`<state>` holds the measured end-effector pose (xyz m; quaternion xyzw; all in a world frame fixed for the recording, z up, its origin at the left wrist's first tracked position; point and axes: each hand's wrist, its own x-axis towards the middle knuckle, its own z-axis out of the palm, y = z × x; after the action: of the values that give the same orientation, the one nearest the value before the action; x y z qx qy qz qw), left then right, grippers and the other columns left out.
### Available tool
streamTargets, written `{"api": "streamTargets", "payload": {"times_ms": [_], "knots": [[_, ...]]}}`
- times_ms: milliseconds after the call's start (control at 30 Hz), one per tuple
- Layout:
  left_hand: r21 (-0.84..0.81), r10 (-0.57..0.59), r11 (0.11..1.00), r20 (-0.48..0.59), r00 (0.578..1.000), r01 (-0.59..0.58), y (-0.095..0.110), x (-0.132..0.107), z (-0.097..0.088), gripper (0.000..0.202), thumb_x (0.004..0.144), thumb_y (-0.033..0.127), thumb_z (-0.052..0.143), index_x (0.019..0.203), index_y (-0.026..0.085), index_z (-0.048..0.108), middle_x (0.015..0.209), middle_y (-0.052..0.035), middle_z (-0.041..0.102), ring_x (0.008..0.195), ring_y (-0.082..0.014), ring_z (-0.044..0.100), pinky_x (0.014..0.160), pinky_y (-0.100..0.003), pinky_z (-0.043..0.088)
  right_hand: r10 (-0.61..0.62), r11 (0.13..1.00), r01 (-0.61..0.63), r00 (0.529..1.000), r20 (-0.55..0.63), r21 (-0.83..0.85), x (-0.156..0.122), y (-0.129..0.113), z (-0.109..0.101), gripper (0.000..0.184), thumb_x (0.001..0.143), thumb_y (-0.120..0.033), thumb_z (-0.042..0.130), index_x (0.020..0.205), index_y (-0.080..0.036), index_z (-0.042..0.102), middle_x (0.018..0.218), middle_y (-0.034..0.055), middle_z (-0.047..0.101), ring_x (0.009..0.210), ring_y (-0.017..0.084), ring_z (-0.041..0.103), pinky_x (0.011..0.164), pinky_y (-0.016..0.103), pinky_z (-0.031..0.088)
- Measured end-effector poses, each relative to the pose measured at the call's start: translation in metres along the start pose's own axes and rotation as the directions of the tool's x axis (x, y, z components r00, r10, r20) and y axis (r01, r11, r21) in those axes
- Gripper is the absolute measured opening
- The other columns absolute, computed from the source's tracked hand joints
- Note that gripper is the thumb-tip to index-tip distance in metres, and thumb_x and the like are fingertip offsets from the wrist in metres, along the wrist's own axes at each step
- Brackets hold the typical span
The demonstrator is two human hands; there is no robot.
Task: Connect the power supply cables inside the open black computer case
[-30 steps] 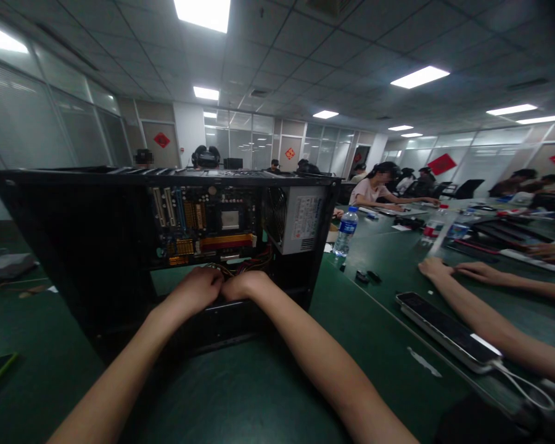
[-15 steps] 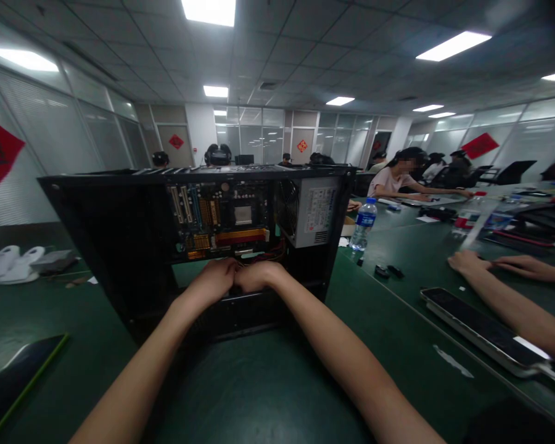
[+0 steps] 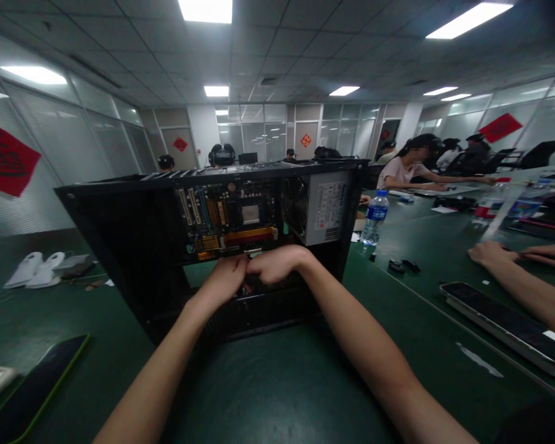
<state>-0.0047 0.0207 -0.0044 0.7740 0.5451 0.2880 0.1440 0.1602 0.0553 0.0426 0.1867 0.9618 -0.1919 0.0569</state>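
An open black computer case [image 3: 120,246] stands on the green table [image 3: 282,382] in front of me. Inside it I see the motherboard [image 3: 229,219] and a grey power supply [image 3: 321,209] with a fan. My left hand [image 3: 224,277] and my right hand [image 3: 277,264] reach into the lower part of the case, knuckles touching. Both are closed like fists over something near the cables; what they hold is hidden behind the fingers.
A dark phone [image 3: 37,388] lies at the left near edge. A water bottle [image 3: 374,219] stands right of the case. Another person's arms [image 3: 522,277] rest on the table at right, by a long dark device [image 3: 504,320]. Other people sit further back.
My view has swung left and a little up, so the case sits further right in the picture. Both hands stay together inside the case, slightly higher against the motherboard's lower edge.
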Motion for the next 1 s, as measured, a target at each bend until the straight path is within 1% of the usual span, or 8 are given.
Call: {"api": "streamTargets", "payload": {"times_ms": [133,233,300,367,533,733,933,1000], "knots": [[-0.194,-0.012,0.981,0.039,0.999,0.019,0.000,0.000,-0.005,0.053,0.097,0.052,0.031,0.070,0.019,0.062,0.061,-0.0067,0.070,0.075,-0.0260,0.070,0.075,-0.034,0.052,-0.120,0.990,0.117,0.992,0.039,0.081,-0.005,-0.001,-0.004,0.032,0.075,0.004,0.061,0.103,-0.012,0.067,0.101,0.0042,0.070,0.093,0.017,0.063,0.084,0.026,0.050],[-0.221,0.030,0.975,0.121,0.992,-0.002,-0.003,-0.001,-0.016,0.055,0.095,0.057,0.037,0.074,0.017,0.068,0.076,-0.0075,0.076,0.082,-0.0268,0.071,0.078,-0.034,0.053,-0.084,0.996,0.082,0.994,0.077,0.025,-0.004,-0.007,-0.002,0.035,0.076,-0.014,0.077,0.109,-0.014,0.065,0.102,0.0032,0.068,0.090,0.018,0.061,0.077,0.026,0.048],[-0.208,0.060,0.978,0.149,0.987,-0.028,-0.002,-0.003,-0.026,0.052,0.093,0.057,0.042,0.082,0.016,0.072,0.089,-0.0072,0.079,0.090,-0.0278,0.071,0.083,-0.036,0.054,-0.046,0.998,0.050,0.997,0.068,-0.047,-0.004,-0.016,0.000,0.025,0.083,-0.021,0.074,0.106,-0.015,0.066,0.096,0.0032,0.068,0.084,0.017,0.059,0.071,0.025,0.045],[-0.195,0.072,0.980,0.147,0.987,-0.043,0.002,-0.008,-0.039,0.049,0.093,0.055,0.046,0.090,0.016,0.074,0.095,-0.0067,0.079,0.095,-0.0282,0.070,0.088,-0.037,0.054,-0.032,0.991,0.032,0.999,0.005,-0.127,-0.004,-0.027,0.002,0.011,0.090,-0.018,0.063,0.098,-0.014,0.068,0.089,0.0036,0.067,0.076,0.016,0.056,0.066,0.025,0.041],[-0.185,0.121,0.977,0.090,0.989,-0.103,0.022,-0.023,-0.073,0.044,0.095,0.052,0.049,0.100,0.017,0.076,0.103,-0.0058,0.078,0.103,-0.0263,0.069,0.099,-0.039,0.052,-0.058,0.992,0.028,0.965,-0.254,-0.120,-0.018,-0.046,-0.006,0.013,0.092,-0.014,0.055,0.089,-0.014,0.067,0.082,0.0044,0.068,0.067,0.014,0.053,0.062,0.026,0.037],[-0.111,0.178,0.980,0.099,0.979,-0.167,0.048,-0.049,-0.105,0.042,0.096,0.053,0.053,0.096,0.019,0.077,0.091,-0.0041,0.077,0.087,-0.0218,0.071,0.085,-0.033,0.059,-0.143,0.961,0.253,0.805,-0.576,0.115,-0.057,-0.073,-0.018,0.010,0.091,-0.012,0.059,0.097,-0.014,0.067,0.093,0.0031,0.072,0.084,0.015,0.065,0.076,0.025,0.049],[-0.031,0.386,0.922,0.152,0.910,-0.385,0.066,-0.089,-0.131,0.023,0.091,0.039,0.067,0.108,0.028,0.077,0.100,-0.0041,0.077,0.086,-0.0205,0.073,0.073,-0.027,0.061,0.027,0.829,0.451,0.557,-0.830,0.329,-0.089,-0.100,-0.014,0.014,0.088,-0.018,0.069,0.101,-0.015,0.068,0.079,-0.0007,0.069,0.071,0.013,0.069,0.066,0.024,0.055],[0.028,0.482,0.874,0.075,0.873,-0.485,0.069,-0.101,-0.137,0.017,0.091,0.032,0.067,0.104,0.030,0.078,0.098,-0.0034,0.077,0.086,-0.0196,0.073,0.073,-0.025,0.061,0.074,0.755,0.552,0.466,-0.882,0.355,-0.094,-0.104,-0.012,0.016,0.086,-0.018,0.071,0.101,-0.017,0.068,0.072,-0.0033,0.067,0.061,0.011,0.067,0.058,0.022,0.054]]}}
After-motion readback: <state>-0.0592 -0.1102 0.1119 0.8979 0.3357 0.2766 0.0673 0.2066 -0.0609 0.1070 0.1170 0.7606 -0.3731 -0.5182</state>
